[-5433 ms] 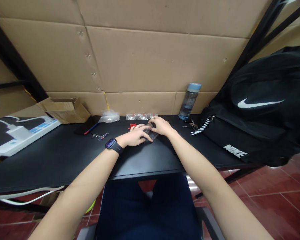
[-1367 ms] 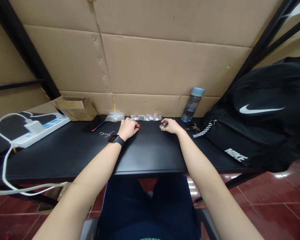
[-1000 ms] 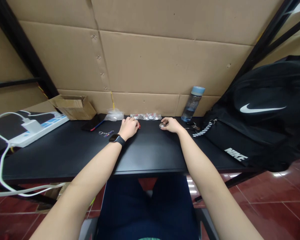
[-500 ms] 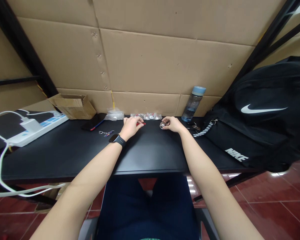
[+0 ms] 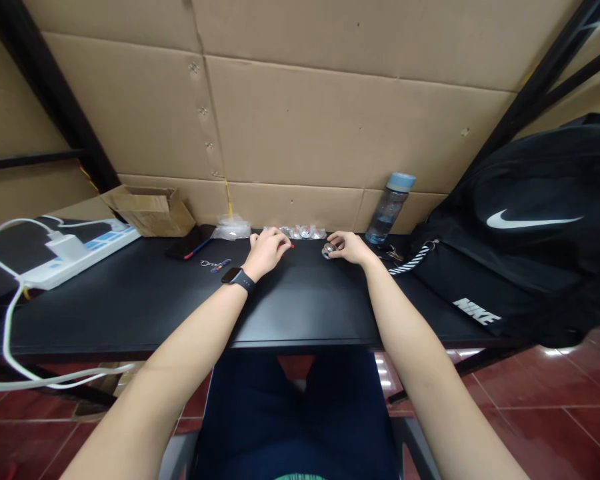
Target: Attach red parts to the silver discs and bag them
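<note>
Black tabletop (image 5: 300, 313). Left hand (image 5: 265, 255): fingertips drawn together on a red piece (image 5: 293, 246), mostly hidden. Right hand (image 5: 355, 249): thumb and fingers curled round a shiny round piece (image 5: 327, 251), gripped from one side, perhaps to leave its face showing; resting or lifted, cannot tell. Beyond: plastic packets (image 5: 306, 232), bottle (image 5: 386, 213), set along the cardboard wall (image 5: 290, 133), probably for elbow room.
</note>
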`<state>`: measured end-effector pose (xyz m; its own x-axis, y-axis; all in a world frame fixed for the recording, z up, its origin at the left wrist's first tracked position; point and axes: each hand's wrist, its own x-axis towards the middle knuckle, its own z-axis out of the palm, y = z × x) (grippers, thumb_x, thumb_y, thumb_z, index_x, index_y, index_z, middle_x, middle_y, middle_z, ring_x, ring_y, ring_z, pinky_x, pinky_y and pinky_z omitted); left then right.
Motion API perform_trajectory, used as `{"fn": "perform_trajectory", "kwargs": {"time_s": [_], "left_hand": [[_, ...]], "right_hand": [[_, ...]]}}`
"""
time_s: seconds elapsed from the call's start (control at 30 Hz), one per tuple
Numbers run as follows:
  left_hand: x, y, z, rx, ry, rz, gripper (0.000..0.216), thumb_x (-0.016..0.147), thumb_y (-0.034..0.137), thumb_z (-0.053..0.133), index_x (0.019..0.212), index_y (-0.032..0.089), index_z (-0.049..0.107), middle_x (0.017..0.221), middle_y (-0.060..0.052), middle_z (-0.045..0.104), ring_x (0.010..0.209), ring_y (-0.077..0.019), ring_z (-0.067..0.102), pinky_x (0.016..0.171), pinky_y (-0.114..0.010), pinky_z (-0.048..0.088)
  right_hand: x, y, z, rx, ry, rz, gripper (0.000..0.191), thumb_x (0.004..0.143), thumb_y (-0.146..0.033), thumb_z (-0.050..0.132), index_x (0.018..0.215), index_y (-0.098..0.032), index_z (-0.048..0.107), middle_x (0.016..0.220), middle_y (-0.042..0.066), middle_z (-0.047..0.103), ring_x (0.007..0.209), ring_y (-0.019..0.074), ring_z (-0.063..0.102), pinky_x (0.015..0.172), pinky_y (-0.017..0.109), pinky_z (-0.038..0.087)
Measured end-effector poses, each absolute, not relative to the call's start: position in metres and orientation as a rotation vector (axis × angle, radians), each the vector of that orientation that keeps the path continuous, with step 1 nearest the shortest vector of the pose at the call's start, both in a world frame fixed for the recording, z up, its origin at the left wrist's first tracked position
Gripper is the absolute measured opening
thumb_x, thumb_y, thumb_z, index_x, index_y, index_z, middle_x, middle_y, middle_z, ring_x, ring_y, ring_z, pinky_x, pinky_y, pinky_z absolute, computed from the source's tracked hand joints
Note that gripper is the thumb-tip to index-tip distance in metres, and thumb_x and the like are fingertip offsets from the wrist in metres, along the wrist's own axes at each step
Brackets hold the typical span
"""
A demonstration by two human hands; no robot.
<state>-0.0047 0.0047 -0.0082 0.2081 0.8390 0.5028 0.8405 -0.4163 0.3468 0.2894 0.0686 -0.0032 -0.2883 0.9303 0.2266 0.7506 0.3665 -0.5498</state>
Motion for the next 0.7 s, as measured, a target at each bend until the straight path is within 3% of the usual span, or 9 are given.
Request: {"fn": "perform_trajectory", "kwargs": {"time_s": [0.17,0.7], "left_hand": [[-0.003,0.004,-0.009,-2.392,-1.707,-1.053,0.019,0.099,0.036,0.056,0.097,0.027,0.072,0.12,-0.006,0.062,0.118,-0.0268,0.052,0.095,-0.041,0.031],[-0.003,0.006,-0.012,-2.482,-1.656,-0.998,0.016,0.093,0.035,0.066,0.084,0.027,0.077,0.116,-0.005,0.065,0.118,-0.0284,0.05,0.098,-0.045,0.032]], "right_hand": [[0.29,0.069,-0.004,-1.455,-2.112,0.475,0.053,0.063,-0.02,0.089,0.113,-0.019,0.073,0.103,0.005,0.076,0.07,0.012,0.062,0.071,0.024,0.051],[0.288,0.072,-0.012,-1.497,-2.107,0.465,0.037,0.071,-0.022,0.083,0.107,-0.017,0.074,0.101,0.007,0.077,0.085,0.0178,0.071,0.082,0.027,0.054]]}}
